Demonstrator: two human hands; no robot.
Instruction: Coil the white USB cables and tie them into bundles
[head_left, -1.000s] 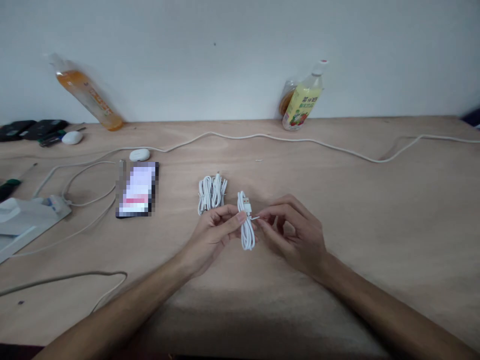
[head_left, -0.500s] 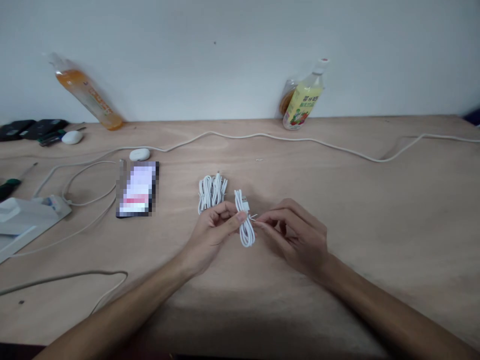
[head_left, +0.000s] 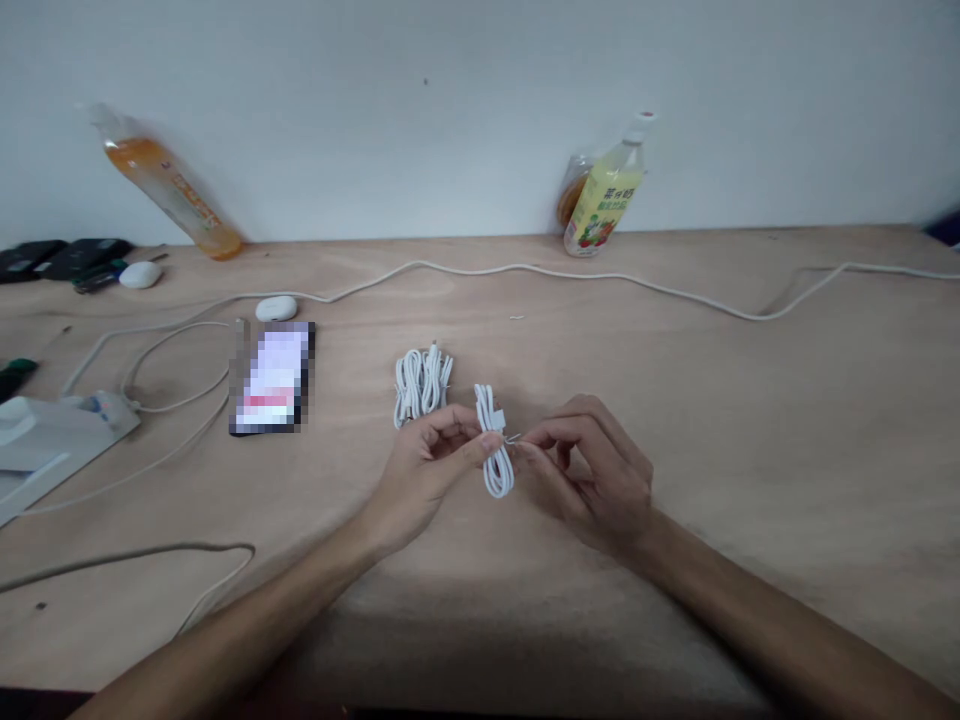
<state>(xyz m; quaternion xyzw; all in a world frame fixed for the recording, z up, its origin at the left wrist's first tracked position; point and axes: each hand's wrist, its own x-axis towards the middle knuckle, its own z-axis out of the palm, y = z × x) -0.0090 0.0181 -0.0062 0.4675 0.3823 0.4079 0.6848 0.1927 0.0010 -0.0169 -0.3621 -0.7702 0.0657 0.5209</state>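
Observation:
A coiled white USB cable (head_left: pixel 498 474) is pinched at its middle between the thumb and fingers of my left hand (head_left: pixel 429 462). Its plug lies along the upper part of the coil. From the coil's right side sticks out a thin white twist tie (head_left: pixel 513 438). The thumb and forefinger of my right hand (head_left: pixel 596 468) are closed on the end of that tie. Just behind my left hand, several more bundled white cables (head_left: pixel 422 380) lie on the wooden table, partly covered by my fingers.
A phone (head_left: pixel 274 380) lies left of the bundles, with a white earbud case (head_left: pixel 277 308) behind it. One long white cord (head_left: pixel 562 271) crosses the table. A yellow-labelled bottle (head_left: pixel 606 195) and an orange drink bottle (head_left: pixel 169 190) lean at the wall. At left sits a white power strip (head_left: pixel 52 450).
The cable in my left hand has shifted slightly right and turned a little. The tie's end now looks bent at my right fingertips. The view has moved slightly.

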